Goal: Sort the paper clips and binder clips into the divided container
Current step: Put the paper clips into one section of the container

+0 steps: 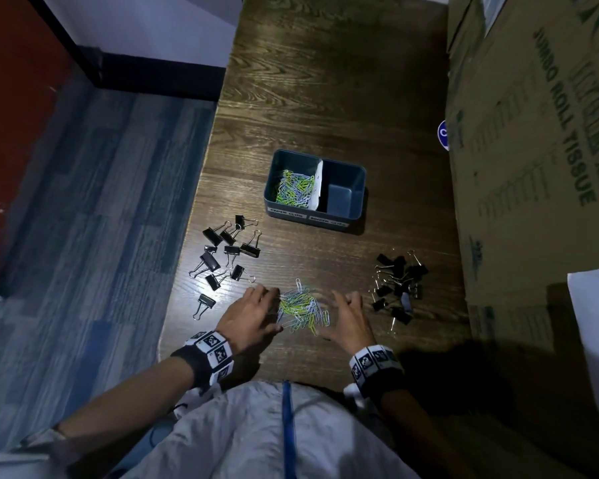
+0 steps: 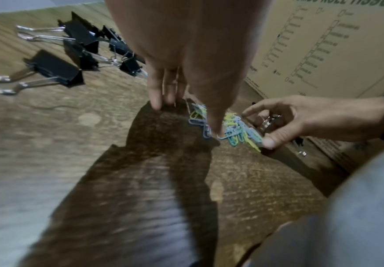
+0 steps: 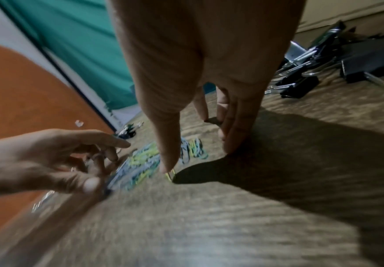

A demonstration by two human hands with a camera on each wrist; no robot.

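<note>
A pile of green, blue and white paper clips (image 1: 301,309) (image 2: 236,128) (image 3: 138,162) lies on the wooden table near its front edge. My left hand (image 1: 256,309) (image 2: 186,119) stands at the pile's left side, fingers pointing down, thumb touching the clips. My right hand (image 1: 343,312) (image 3: 198,158) flanks it on the right, fingertips on the table. Neither hand holds anything. The dark divided container (image 1: 355,174) stands further back; its left compartment holds paper clips (image 1: 293,188), its right compartment (image 1: 343,198) is bare. Black binder clips lie in a left group (image 1: 227,257) (image 2: 56,66) and a right group (image 1: 396,288) (image 3: 357,61).
A large cardboard box (image 1: 533,133) walls off the table's right side, close to the right binder clips. The table's left edge (image 1: 187,236) drops to a blue carpeted floor. A white sheet (image 1: 595,323) shows at the far right.
</note>
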